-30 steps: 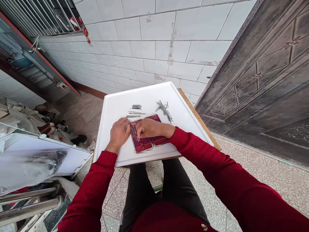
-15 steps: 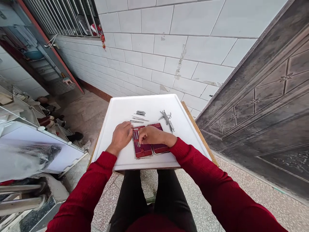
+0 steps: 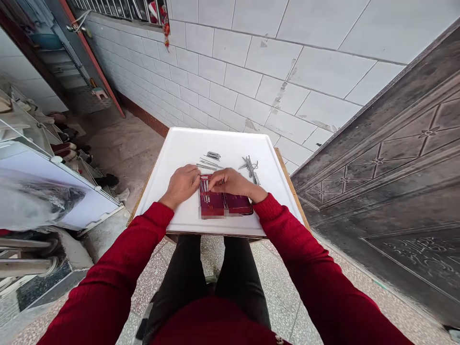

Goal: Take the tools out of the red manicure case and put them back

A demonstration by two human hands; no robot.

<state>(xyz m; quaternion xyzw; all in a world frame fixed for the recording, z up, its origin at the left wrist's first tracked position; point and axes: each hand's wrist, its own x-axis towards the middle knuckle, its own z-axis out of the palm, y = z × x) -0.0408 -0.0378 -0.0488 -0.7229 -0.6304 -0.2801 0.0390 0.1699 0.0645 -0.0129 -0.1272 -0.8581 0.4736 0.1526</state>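
Note:
An open red manicure case [image 3: 212, 211] lies flat on a white tabletop, with several slim metal tools standing in slots in its left half. My left hand [image 3: 182, 184] is at the case's left upper edge, its fingers together and closed on that edge. Over the middle of the case hovers my right hand [image 3: 233, 183], thumb and fingertips pinched close to the slotted tools; what lies between them is hidden. Beyond the case are slim metal tools [image 3: 208, 164] and nail clippers [image 3: 213, 155]. A pile of scissors and other metal tools [image 3: 249, 167] rests at the right.
The white tabletop [image 3: 215, 139] has a raised rim and sits on a wooden board [image 3: 287, 177]. A tiled wall [image 3: 230, 67] stands behind it, a dark carved door [image 3: 377, 167] on the right. Shelves with shoes [image 3: 68, 148] are at the left.
My right hand has risen a little, away from the lower ends of the slotted tools toward their upper part. My left hand stays at the case's edge. The view has tilted slightly.

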